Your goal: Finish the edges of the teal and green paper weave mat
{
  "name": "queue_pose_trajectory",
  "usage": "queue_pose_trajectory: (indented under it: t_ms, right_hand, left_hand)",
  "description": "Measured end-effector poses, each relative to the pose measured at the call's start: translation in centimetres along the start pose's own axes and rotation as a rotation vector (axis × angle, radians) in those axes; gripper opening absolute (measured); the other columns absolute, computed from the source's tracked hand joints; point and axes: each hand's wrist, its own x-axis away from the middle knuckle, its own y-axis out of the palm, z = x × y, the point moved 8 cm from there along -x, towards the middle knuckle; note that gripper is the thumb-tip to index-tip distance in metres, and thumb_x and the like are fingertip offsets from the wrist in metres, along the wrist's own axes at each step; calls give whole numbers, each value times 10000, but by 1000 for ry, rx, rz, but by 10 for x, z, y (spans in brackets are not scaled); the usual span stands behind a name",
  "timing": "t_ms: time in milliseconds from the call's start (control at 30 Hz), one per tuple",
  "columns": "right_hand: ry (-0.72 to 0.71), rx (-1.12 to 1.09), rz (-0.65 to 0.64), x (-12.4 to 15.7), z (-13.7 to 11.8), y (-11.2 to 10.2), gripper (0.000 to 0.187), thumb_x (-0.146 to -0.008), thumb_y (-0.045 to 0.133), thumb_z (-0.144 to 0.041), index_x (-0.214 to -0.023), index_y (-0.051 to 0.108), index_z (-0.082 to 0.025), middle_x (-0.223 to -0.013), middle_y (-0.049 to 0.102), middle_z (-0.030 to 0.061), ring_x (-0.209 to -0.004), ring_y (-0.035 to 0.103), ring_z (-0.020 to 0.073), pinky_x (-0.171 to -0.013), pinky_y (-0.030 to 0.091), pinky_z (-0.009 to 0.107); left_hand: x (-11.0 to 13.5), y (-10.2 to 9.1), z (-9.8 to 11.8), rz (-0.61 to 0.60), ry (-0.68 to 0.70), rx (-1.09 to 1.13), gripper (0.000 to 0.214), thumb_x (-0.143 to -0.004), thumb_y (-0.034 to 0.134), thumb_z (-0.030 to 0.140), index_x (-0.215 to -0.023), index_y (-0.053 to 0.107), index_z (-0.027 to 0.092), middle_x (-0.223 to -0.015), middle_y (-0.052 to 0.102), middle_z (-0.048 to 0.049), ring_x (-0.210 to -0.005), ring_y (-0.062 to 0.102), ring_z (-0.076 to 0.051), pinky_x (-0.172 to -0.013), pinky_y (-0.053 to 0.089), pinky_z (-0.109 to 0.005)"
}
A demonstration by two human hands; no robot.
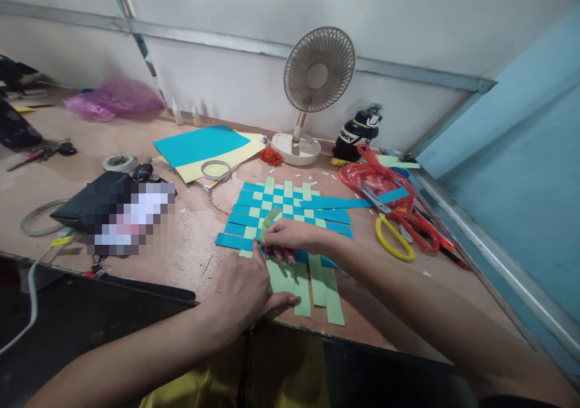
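Observation:
A checkered mat of woven blue and pale green paper strips (283, 200) lies on the table. My right hand (292, 236) is over its near part, fingers pinching a pale green paper strip (270, 219) whose end curls upward. Low on the mat's near left side is my left hand (244, 281), its index finger pressing near the lowest blue strip (226, 239) and its thumb stretched across the loose green strips (302, 290). Those strips hang toward the table's front edge. A loose blue strip (335, 203) lies across the mat's right side.
Scissors with yellow handles (393, 239), orange-handled scissors (419, 229) and a red plastic bag (376, 175) are at right. A fan (296, 148) and a black bottle (357, 133) stand behind. Blue sheets (203, 146), a tape roll (120, 164) and a black case (95, 199) lie left.

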Motion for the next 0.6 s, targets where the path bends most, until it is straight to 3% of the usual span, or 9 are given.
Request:
queue_pose_trajectory:
  t_ms: [333, 600]
  right_hand:
    - [-34, 22, -61, -1, 2, 1, 235, -890, 547, -266, -693, 581, -144, -467, 555, -61, -342, 436, 32, -391, 368, 146]
    - [-34, 10, -86, 1, 2, 2, 255, -924, 523, -269, -701, 548, -148, -481, 546, -76, -350, 446, 26, -407, 352, 151]
  left_hand:
    - [1, 1, -1, 31, -4, 41, 933, -769, 416, 801, -1160, 640, -15, -867, 692, -255, -587, 618, -271, -551, 398, -357]
    - [2, -2, 0, 12, 11, 34, 905, -793, 369, 796, -1101, 668, -1, -798, 687, -230, -575, 632, -272, -546, 412, -358]
